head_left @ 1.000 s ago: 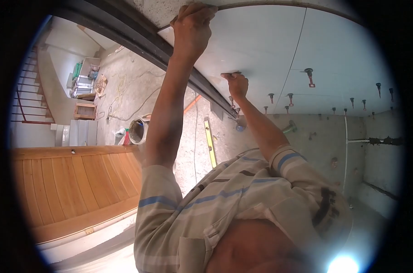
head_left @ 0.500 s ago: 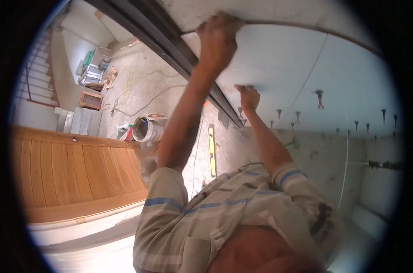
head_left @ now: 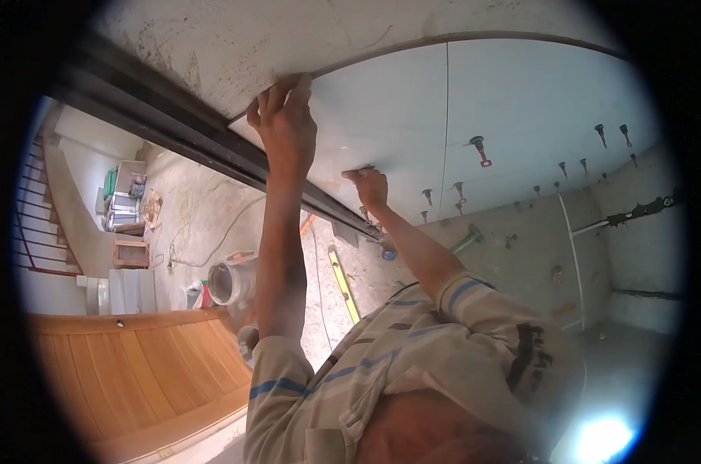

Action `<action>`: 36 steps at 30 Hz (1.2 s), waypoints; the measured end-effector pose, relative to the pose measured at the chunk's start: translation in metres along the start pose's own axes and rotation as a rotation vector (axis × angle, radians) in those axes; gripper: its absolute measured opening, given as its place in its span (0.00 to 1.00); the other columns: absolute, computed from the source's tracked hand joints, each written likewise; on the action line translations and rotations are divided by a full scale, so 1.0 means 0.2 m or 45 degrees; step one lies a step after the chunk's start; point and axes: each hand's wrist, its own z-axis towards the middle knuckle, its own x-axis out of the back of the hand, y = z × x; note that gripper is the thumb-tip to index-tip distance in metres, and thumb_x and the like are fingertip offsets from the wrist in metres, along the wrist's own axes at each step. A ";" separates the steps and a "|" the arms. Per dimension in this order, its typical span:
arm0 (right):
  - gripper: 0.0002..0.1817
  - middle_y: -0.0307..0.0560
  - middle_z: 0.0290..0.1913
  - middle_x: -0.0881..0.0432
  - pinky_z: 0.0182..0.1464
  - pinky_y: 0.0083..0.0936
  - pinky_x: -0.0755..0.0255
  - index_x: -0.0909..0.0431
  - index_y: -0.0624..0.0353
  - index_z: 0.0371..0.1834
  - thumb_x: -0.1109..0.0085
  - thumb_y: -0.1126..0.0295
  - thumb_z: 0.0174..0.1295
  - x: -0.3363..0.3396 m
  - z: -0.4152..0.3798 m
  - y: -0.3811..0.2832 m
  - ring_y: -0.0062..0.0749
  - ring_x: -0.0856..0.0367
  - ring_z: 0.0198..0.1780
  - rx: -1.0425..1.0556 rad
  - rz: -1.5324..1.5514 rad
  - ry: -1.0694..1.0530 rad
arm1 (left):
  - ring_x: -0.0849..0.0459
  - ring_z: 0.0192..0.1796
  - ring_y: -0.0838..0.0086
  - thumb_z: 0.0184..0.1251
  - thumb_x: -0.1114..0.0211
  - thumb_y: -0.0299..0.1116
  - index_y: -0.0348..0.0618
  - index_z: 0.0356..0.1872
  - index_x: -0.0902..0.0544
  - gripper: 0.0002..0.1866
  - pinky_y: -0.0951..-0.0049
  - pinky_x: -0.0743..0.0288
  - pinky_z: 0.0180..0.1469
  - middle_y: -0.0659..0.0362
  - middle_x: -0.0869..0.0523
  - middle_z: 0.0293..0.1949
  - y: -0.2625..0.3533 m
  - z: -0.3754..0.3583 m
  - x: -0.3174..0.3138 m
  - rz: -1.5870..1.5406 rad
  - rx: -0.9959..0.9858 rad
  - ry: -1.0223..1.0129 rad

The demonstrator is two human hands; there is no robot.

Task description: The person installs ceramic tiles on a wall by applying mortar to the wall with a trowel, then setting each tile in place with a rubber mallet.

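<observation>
Bends left fingers [head_left: 279, 98] at the tile's [head_left: 389, 100] far edge, unclear if gripping, and rests half-open right fingers [head_left: 354, 175] on it.

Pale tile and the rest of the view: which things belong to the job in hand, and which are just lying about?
Part of the job, it seems:
tile, left hand at its top edge, right hand at its face
clips on the tiled surface

Apparently just lying about:
yellow level, on the floor
bucket
crate
</observation>
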 end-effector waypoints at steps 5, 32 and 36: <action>0.14 0.44 0.26 0.14 0.35 0.31 0.25 0.13 0.54 0.29 0.43 0.59 0.63 0.15 0.06 0.22 0.32 0.16 0.29 0.015 0.498 0.210 | 0.19 0.48 0.65 0.60 0.33 0.27 0.49 0.45 0.13 0.12 0.62 0.31 0.55 0.61 0.14 0.45 -0.02 0.00 -0.01 0.041 0.001 -0.024; 0.27 0.47 0.23 0.17 0.21 0.15 0.38 0.24 0.59 0.22 0.43 0.45 0.66 0.61 0.18 0.44 0.23 0.19 0.25 -0.481 1.134 0.326 | 0.17 0.43 0.64 0.58 0.31 0.27 0.46 0.42 0.13 0.10 0.63 0.26 0.49 0.58 0.13 0.41 -0.02 0.02 -0.01 0.023 -0.070 0.036; 0.28 0.46 0.23 0.17 0.21 0.16 0.39 0.23 0.59 0.22 0.43 0.44 0.66 0.62 0.18 0.45 0.22 0.20 0.24 -0.490 1.181 0.269 | 0.17 0.44 0.64 0.58 0.31 0.27 0.46 0.43 0.12 0.11 0.63 0.26 0.50 0.59 0.13 0.42 -0.01 0.02 -0.01 0.022 -0.056 0.024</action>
